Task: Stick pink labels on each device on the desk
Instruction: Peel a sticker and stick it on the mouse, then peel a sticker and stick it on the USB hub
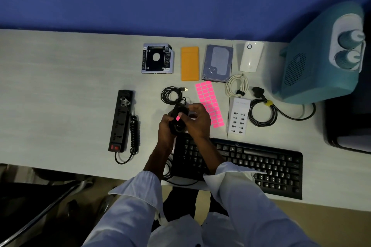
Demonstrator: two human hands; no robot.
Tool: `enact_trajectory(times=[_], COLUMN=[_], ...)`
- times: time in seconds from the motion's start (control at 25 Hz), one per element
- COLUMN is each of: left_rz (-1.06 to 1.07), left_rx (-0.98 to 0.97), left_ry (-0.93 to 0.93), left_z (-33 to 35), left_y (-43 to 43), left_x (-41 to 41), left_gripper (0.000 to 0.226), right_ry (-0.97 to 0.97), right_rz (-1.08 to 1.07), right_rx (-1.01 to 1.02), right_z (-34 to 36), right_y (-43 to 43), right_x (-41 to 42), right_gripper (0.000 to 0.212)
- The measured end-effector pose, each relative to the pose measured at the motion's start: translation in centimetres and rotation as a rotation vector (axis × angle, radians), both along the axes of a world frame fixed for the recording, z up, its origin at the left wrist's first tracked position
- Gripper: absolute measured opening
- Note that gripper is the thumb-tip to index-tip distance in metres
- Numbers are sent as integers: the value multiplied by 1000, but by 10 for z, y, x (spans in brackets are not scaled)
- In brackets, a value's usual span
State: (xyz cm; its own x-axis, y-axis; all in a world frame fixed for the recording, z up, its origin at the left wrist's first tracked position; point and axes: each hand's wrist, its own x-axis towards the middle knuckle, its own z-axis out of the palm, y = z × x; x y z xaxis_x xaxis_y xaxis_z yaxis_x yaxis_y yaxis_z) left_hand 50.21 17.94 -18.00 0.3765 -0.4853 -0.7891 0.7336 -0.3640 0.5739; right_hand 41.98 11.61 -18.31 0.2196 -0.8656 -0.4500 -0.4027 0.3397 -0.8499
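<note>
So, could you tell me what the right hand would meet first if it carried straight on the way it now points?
The right hand points up and left at the black mouse held in the left hand, so it meets the mouse first, where the pink label sits.

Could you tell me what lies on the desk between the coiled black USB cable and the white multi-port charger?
The head view shows the sheet of pink labels lying there.

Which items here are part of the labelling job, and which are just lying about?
In the job: left hand, right hand, black device held in both, pink label, label sheet, power strip, hard drive, USB charger.

Lying about: teal appliance, office chair.
</note>
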Motion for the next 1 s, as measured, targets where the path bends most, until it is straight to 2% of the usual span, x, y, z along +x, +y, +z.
enact_trajectory(times=[0.08,0.16,0.24,0.32,0.48,0.56,0.64,0.68,0.76,0.84,1.0], left_rz=[-116,-303,-456,-508,-626,-674,-756,-805,-873,-922,-1013], left_rx=[32,45,155,277,414,392,254,150,-2,-13,-2], left_ry=[-267,-614,-913,-1056,-1197,-1325,-1475,-1497,-1393,-1280,-1258], left_z=[-5,-13,-21,-21,-20,-21,-20,-20,-21,-25,-35], left_y=[-2,-5,-9,-17,-29,-30,-30,-31,-36,-41,-51], left_x=[-1,-4,-11,-18,-24,-26,-31,-35,-45,-55,-70], left_gripper=[35,53,74,81,84,83,75,71,68,73,83], right_ry=[-4,15,58,128,286,328,358,370,370,358,389], right_rz=[-15,-60,-95,-101,-53,-12,12,27,66,91,113], right_rx=[-23,-41,-52,-85,-163,-162,-151,-148,-150,-146,-121], right_z=[-1,-4,-5,-6,-2,0,3,4,9,11,8], right_y=[0,0,-2,-4,-5,-4,-3,-3,-4,-4,-7], right_x=[-5,-15,-31,-48,-78,-86,-92,-94,-98,-101,-106], right_gripper=[26,22,22,24,33,39,44,45,44,42,45])
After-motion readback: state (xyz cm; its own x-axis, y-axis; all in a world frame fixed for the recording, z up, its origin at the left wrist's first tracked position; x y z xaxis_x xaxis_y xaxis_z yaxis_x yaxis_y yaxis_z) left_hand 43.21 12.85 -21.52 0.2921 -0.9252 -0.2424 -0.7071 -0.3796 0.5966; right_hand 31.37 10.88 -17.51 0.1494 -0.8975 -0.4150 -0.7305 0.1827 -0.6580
